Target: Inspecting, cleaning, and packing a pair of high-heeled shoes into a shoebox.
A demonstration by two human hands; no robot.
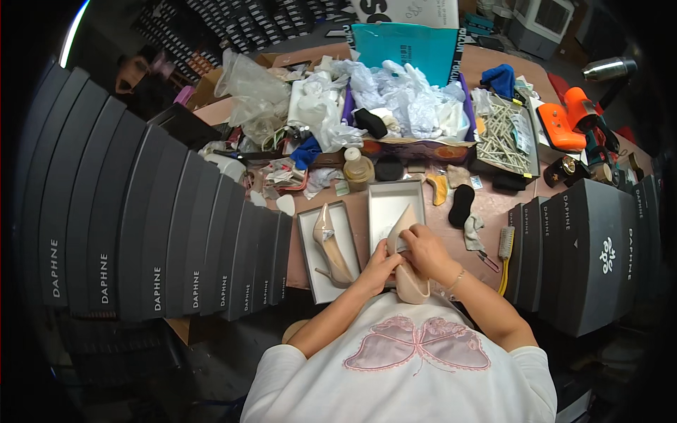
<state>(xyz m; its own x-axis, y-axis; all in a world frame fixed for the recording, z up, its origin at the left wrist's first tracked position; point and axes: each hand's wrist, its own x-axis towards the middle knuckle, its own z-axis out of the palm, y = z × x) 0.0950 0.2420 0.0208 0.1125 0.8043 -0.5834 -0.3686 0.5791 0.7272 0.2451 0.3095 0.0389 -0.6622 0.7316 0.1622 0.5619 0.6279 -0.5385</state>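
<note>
A beige pointed-toe pump is held close to my body, its toe pointing away from me. My left hand is closed on the shoe's left side. From the right, my right hand is closed at the shoe's opening; its fingertips are partly hidden there. Beyond the hands lies a white open box part, partly covered by the shoe's toe. To the left, the matching high-heeled pump lies on its side in a grey-rimmed open shoebox.
Dark shoeboxes stand in a long row at left, with more boxes at right. A yellow-handled brush, a black pad and a bottle are on the table. Behind are a bin of crumpled plastic and a tray of sticks.
</note>
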